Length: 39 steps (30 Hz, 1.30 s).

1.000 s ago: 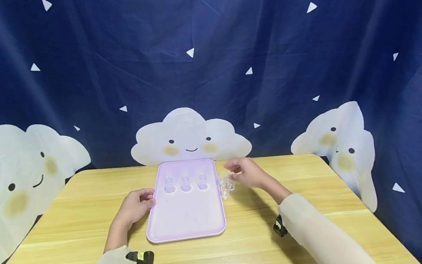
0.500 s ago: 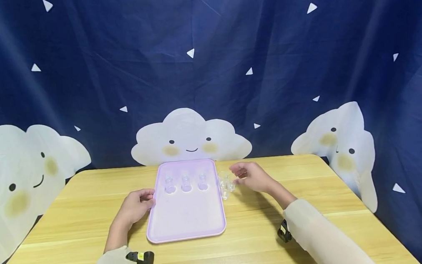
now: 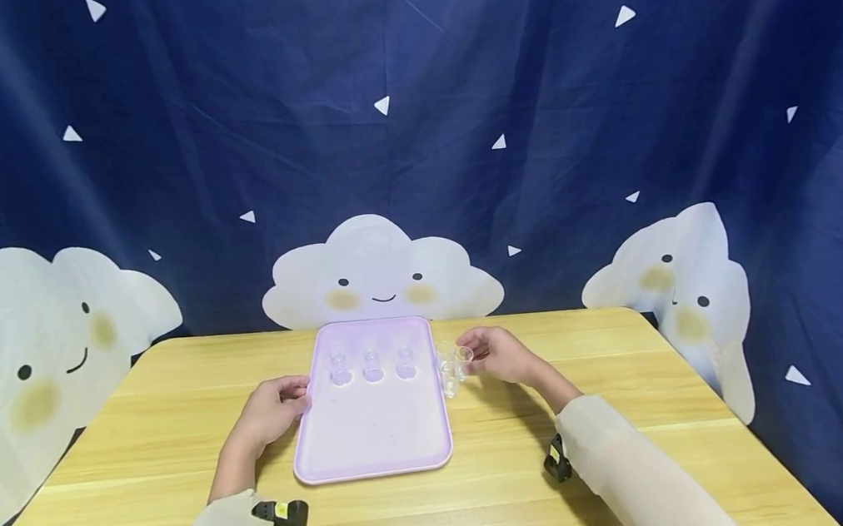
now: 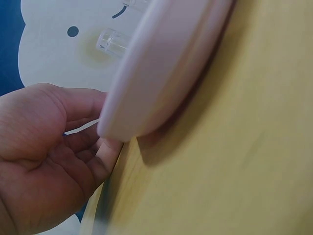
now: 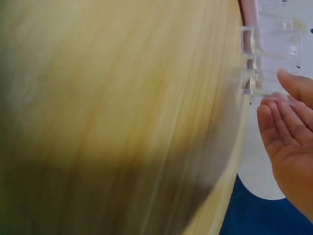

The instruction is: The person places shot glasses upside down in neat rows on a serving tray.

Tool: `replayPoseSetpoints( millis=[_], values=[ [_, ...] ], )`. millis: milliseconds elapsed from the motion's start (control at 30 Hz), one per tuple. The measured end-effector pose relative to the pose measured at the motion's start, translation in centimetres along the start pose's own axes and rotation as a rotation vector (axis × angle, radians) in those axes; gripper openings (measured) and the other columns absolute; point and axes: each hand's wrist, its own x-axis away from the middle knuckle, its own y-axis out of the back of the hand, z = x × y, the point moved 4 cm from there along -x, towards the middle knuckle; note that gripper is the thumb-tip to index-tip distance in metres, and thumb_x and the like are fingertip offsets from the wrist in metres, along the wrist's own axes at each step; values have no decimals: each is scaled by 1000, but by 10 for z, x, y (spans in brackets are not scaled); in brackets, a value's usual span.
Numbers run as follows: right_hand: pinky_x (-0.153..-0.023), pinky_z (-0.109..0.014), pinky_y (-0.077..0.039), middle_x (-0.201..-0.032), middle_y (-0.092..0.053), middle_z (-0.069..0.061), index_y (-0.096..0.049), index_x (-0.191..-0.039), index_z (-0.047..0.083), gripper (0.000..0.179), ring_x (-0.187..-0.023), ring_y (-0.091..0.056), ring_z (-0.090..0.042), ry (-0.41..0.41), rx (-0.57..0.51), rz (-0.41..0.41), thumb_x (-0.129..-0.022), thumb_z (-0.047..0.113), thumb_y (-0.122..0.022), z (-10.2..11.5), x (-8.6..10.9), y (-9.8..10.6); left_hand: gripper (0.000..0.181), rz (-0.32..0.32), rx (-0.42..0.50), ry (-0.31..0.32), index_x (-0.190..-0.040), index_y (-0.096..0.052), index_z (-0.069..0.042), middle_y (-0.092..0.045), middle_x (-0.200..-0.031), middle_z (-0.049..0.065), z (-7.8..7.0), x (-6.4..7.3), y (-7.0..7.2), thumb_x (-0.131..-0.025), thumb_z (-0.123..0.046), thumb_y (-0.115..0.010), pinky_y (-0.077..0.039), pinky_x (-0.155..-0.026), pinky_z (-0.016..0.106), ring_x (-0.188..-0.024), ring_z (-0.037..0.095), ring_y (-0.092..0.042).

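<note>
A pale purple tray (image 3: 372,434) lies on the wooden table. My left hand (image 3: 272,410) grips its left edge, thumb at the rim and fingers at the underside in the left wrist view. Three clear shot glasses (image 3: 373,372) stand in a row across the tray's far half. Several more crowd against its right edge, including a front one (image 3: 451,387). My right hand (image 3: 503,354) holds the rightmost shot glass (image 5: 248,82) between thumb and fingers near its rim. That glass leans slightly, its base at or close to the tabletop; exact contact is hard to see.
The wooden table (image 3: 602,523) reaches back to a dark blue curtain (image 3: 412,155) printed with white clouds and triangles. Black wrist cameras (image 3: 286,517) sit at both cuffs.
My right hand first drew back a little to the right from the glasses, then came back left and took hold of the rightmost shot glass. The left hand and tray stayed still.
</note>
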Motion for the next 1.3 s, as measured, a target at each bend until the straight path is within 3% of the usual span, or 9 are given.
replayPoseSetpoints(
  millis=[233, 600, 900, 1067, 1300],
  values=[
    [-78, -32, -57, -101, -71, -16, -67, -111, -8, 31, -88, -67, -22, -35, -34, 56, -82, -9, -77, -6, -1, -4, 40, 1, 6, 13, -135, -60, 6, -68, -118, 18, 2, 0, 0, -97, -5, -63, -50, -97, 48, -110, 31, -61],
    [-72, -26, -52, -89, -72, -10, -70, -113, -7, 33, -78, -61, -14, -95, -18, 86, -82, -5, -80, -19, -5, -8, 40, 0, 5, 5, -134, -60, 7, -68, -117, 18, 1, -1, 1, -97, -6, -64, -50, -97, 48, -111, 32, -61],
    [-68, -24, -48, -82, -68, -7, -71, -107, -6, 28, -72, -55, -12, -88, -28, 93, -81, -6, -80, -20, -6, -9, 40, 4, 14, 6, -134, -60, 7, -68, -117, 19, 1, 0, 0, -96, -5, -64, -53, -92, 44, -108, 31, -61],
    [-70, -26, -50, -89, -69, -8, -71, -108, -6, 29, -77, -59, -13, -84, -41, 71, -81, -4, -80, -19, -4, -8, 40, 6, 10, 8, -135, -60, 7, -68, -116, 18, 1, 0, 0, -96, -5, -64, -54, -90, 42, -106, 30, -62],
    [-76, -33, -53, -103, -69, -18, -70, -113, -5, 31, -90, -65, -26, -77, -60, 59, -83, -1, -80, -15, 2, -2, 41, 2, 0, -4, -134, -60, 7, -68, -115, 18, -1, 2, 1, -96, -5, -65, -52, -92, 45, -105, 29, -62]
  ],
)
